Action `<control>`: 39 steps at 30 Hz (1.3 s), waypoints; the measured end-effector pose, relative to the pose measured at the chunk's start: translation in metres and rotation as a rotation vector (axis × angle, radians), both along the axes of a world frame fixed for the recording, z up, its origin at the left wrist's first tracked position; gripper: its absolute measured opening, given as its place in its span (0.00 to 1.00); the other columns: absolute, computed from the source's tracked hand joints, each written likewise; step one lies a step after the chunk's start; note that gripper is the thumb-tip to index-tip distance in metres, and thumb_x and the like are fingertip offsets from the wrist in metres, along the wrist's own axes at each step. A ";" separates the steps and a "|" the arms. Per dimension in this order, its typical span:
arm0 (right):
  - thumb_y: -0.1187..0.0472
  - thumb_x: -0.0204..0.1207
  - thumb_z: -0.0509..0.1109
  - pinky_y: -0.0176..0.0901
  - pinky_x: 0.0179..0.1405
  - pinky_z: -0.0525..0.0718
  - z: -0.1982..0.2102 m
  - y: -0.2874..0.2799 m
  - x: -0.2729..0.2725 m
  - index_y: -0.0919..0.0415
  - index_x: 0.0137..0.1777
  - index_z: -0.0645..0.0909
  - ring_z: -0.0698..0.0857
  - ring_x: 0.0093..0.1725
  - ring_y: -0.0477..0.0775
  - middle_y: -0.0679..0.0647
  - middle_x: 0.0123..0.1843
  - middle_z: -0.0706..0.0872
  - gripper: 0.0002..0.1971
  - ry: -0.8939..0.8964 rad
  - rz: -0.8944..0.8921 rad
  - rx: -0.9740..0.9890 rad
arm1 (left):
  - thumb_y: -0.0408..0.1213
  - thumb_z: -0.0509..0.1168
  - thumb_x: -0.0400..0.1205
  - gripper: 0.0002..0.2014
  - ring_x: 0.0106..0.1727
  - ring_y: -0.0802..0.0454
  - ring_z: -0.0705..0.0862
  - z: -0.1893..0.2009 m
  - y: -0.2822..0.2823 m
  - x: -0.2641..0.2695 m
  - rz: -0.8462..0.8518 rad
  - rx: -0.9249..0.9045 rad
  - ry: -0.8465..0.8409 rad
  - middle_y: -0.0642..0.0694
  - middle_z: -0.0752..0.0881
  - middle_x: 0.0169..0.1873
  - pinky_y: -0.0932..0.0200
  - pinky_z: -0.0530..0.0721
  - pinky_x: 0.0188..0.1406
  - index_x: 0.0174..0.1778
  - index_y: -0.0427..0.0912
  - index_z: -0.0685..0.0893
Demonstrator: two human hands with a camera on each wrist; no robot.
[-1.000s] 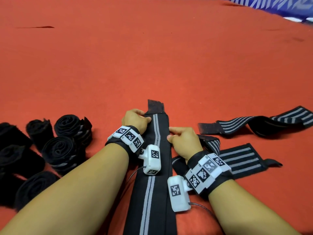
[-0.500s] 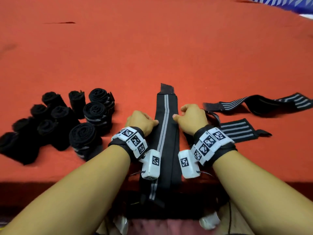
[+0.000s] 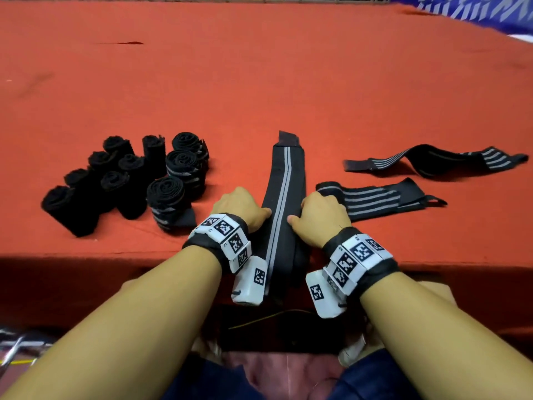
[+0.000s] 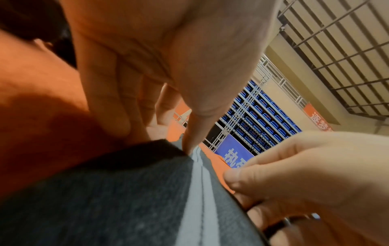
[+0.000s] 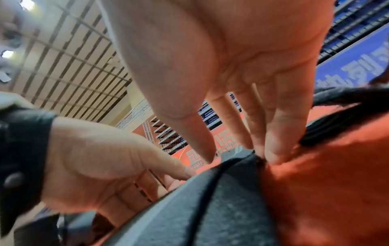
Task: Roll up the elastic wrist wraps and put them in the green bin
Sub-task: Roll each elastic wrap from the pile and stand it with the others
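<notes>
A long black wrist wrap with a grey centre stripe point(image 3: 284, 194) lies lengthwise on the red table point(image 3: 259, 82), its near end hanging over the front edge. My left hand point(image 3: 245, 206) pinches its left edge, thumb point(image 4: 189, 141) on top and fingers down the side. My right hand point(image 3: 320, 217) pinches the right edge, with the thumb point(image 5: 202, 149) over the wrap point(image 5: 221, 199) and the fingers point(image 5: 273, 146) at its border. The green bin is not in view.
Several rolled black wraps point(image 3: 167, 192) stand clustered to the left of my left hand. Two unrolled striped wraps point(image 3: 372, 197) point(image 3: 438, 160) lie flat to the right. The table's front edge point(image 3: 115, 255) runs just under my wrists.
Both hands have slid along the wrap toward me, away from its far end, down to the table's front edge. The view has pulled back and shows more rolled wraps.
</notes>
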State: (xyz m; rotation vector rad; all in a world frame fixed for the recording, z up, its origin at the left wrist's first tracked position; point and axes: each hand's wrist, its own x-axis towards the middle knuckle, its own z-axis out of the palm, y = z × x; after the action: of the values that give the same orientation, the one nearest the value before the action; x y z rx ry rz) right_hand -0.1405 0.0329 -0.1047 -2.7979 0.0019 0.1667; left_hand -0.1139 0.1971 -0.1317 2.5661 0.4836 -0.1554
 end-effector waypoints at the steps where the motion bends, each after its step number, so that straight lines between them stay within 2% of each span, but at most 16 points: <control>1: 0.46 0.79 0.73 0.53 0.57 0.81 -0.001 -0.001 -0.001 0.62 0.60 0.80 0.83 0.63 0.71 0.64 0.63 0.83 0.20 0.012 -0.025 0.042 | 0.60 0.75 0.75 0.25 0.50 0.36 0.86 -0.003 0.001 -0.003 0.002 -0.009 -0.003 0.41 0.86 0.48 0.52 0.79 0.45 0.50 0.40 0.84; 3: 0.46 0.77 0.75 0.48 0.51 0.79 -0.003 -0.004 -0.003 0.63 0.57 0.81 0.84 0.60 0.69 0.65 0.60 0.85 0.20 0.034 -0.066 0.140 | 0.60 0.76 0.74 0.25 0.50 0.36 0.86 -0.008 0.000 -0.007 0.010 -0.014 -0.026 0.39 0.89 0.48 0.52 0.79 0.44 0.48 0.40 0.87; 6: 0.48 0.74 0.78 0.43 0.43 0.76 -0.010 -0.009 -0.006 0.61 0.44 0.79 0.86 0.53 0.65 0.60 0.48 0.87 0.17 0.057 -0.084 0.264 | 0.59 0.76 0.74 0.22 0.50 0.35 0.87 -0.012 -0.006 -0.015 0.008 0.006 -0.059 0.38 0.90 0.48 0.53 0.77 0.42 0.46 0.40 0.89; 11: 0.54 0.72 0.81 0.41 0.36 0.76 -0.016 -0.017 -0.016 0.58 0.30 0.71 0.84 0.43 0.62 0.57 0.35 0.83 0.21 0.022 -0.132 0.404 | 0.57 0.75 0.76 0.20 0.55 0.35 0.87 -0.011 -0.016 -0.027 0.012 0.036 -0.076 0.39 0.90 0.52 0.54 0.79 0.46 0.52 0.44 0.90; 14: 0.55 0.72 0.81 0.42 0.31 0.74 -0.019 -0.021 -0.022 0.57 0.27 0.69 0.82 0.42 0.62 0.58 0.35 0.82 0.23 0.024 -0.123 0.407 | 0.58 0.75 0.76 0.21 0.57 0.35 0.87 -0.012 -0.018 -0.034 0.005 0.062 -0.075 0.39 0.90 0.54 0.51 0.82 0.51 0.54 0.45 0.90; 17: 0.50 0.68 0.83 0.47 0.43 0.86 -0.024 -0.022 -0.025 0.58 0.32 0.75 0.88 0.45 0.63 0.59 0.40 0.88 0.20 0.070 -0.099 0.409 | 0.59 0.76 0.75 0.21 0.56 0.36 0.88 -0.015 -0.019 -0.039 0.019 0.045 -0.078 0.40 0.90 0.53 0.52 0.82 0.49 0.54 0.47 0.90; 20: 0.54 0.68 0.84 0.51 0.54 0.87 -0.031 -0.021 -0.029 0.61 0.46 0.81 0.89 0.51 0.61 0.59 0.47 0.90 0.17 0.092 -0.056 0.412 | 0.60 0.75 0.74 0.22 0.52 0.37 0.88 -0.014 -0.020 -0.045 0.018 -0.001 -0.076 0.41 0.90 0.47 0.52 0.79 0.43 0.48 0.44 0.89; 22: 0.61 0.71 0.82 0.57 0.63 0.86 -0.036 -0.020 -0.028 0.63 0.58 0.80 0.89 0.55 0.60 0.59 0.52 0.91 0.18 0.084 -0.065 0.587 | 0.62 0.73 0.75 0.25 0.47 0.38 0.88 -0.012 -0.017 -0.049 0.020 -0.075 -0.062 0.41 0.90 0.43 0.53 0.79 0.41 0.45 0.40 0.88; 24: 0.67 0.75 0.78 0.61 0.66 0.86 -0.039 -0.020 -0.026 0.66 0.69 0.77 0.90 0.57 0.60 0.60 0.55 0.91 0.23 0.065 -0.105 0.827 | 0.66 0.69 0.76 0.29 0.44 0.39 0.89 -0.006 -0.015 -0.056 0.014 -0.153 -0.068 0.41 0.91 0.39 0.52 0.82 0.41 0.43 0.38 0.89; 26: 0.69 0.77 0.75 0.63 0.63 0.87 -0.038 -0.020 -0.023 0.64 0.70 0.77 0.91 0.55 0.61 0.61 0.55 0.91 0.21 0.012 -0.137 0.992 | 0.69 0.66 0.77 0.32 0.40 0.41 0.90 0.001 -0.016 -0.063 -0.013 -0.274 -0.083 0.43 0.92 0.34 0.51 0.86 0.44 0.39 0.37 0.89; 27: 0.69 0.78 0.74 0.62 0.61 0.88 -0.037 -0.020 -0.022 0.63 0.67 0.78 0.92 0.54 0.60 0.61 0.54 0.91 0.18 -0.023 -0.147 1.057 | 0.68 0.66 0.78 0.32 0.38 0.43 0.91 0.003 -0.017 -0.067 -0.047 -0.388 -0.073 0.44 0.93 0.34 0.51 0.87 0.45 0.37 0.36 0.88; 29: 0.69 0.81 0.72 0.58 0.59 0.89 -0.031 -0.021 -0.019 0.58 0.67 0.76 0.91 0.55 0.59 0.60 0.56 0.91 0.17 -0.074 -0.164 1.178 | 0.55 0.73 0.80 0.23 0.39 0.42 0.92 0.002 -0.021 -0.073 -0.123 -0.644 -0.060 0.38 0.93 0.40 0.49 0.89 0.46 0.41 0.33 0.86; 31: 0.69 0.82 0.71 0.53 0.57 0.89 -0.026 -0.021 -0.016 0.60 0.72 0.74 0.90 0.56 0.57 0.60 0.57 0.90 0.20 -0.099 -0.175 1.270 | 0.39 0.76 0.81 0.12 0.45 0.39 0.93 -0.001 -0.021 -0.076 -0.194 -0.724 -0.082 0.34 0.93 0.46 0.47 0.91 0.50 0.50 0.32 0.88; 32: 0.68 0.82 0.72 0.50 0.55 0.88 -0.025 -0.021 -0.015 0.62 0.74 0.73 0.90 0.56 0.56 0.60 0.58 0.89 0.21 -0.101 -0.168 1.297 | 0.35 0.76 0.81 0.08 0.45 0.40 0.92 -0.003 -0.020 -0.076 -0.214 -0.726 -0.118 0.36 0.93 0.45 0.50 0.91 0.48 0.52 0.35 0.90; 35: 0.65 0.80 0.75 0.47 0.51 0.88 -0.026 -0.020 -0.019 0.61 0.77 0.71 0.91 0.57 0.58 0.62 0.57 0.90 0.27 -0.078 -0.076 1.248 | 0.32 0.73 0.83 0.03 0.37 0.48 0.86 -0.003 -0.017 -0.072 -0.182 -0.757 -0.264 0.42 0.88 0.36 0.59 0.84 0.33 0.51 0.43 0.89; 39: 0.74 0.76 0.77 0.46 0.60 0.89 -0.037 -0.020 -0.025 0.56 0.79 0.68 0.90 0.61 0.54 0.59 0.61 0.90 0.35 -0.015 0.159 1.189 | 0.27 0.69 0.85 0.08 0.39 0.55 0.90 0.003 -0.013 -0.059 -0.136 -0.848 -0.410 0.45 0.92 0.43 0.62 0.85 0.30 0.57 0.40 0.88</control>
State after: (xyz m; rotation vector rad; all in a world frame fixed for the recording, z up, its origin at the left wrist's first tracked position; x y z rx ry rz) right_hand -0.1656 0.0128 -0.1418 -1.6098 -0.2394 0.1220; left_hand -0.1731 0.1841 -0.1285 1.7244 0.0494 0.1050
